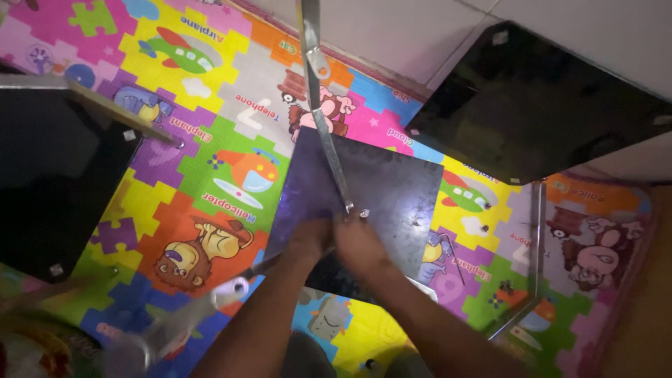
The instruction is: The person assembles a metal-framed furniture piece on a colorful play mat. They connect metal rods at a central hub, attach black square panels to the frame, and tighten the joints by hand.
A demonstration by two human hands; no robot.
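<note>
Meeting at the near edge of a dark glass panel [378, 196], left hand [308, 241] and right hand [360, 248] press together by the lower end of a metal leg [327, 133]; blur hides whether either grasps anything. Panel lies flat on a colourful puzzle mat [210, 175]. Two more black panels [539, 105] lie beside; no containers visible.

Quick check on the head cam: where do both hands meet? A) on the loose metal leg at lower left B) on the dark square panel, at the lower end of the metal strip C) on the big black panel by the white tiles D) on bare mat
B: the left hand and right hand come together on the dark square panel, right at the lower end of the metal strip that runs up across the puzzle mat.
</note>
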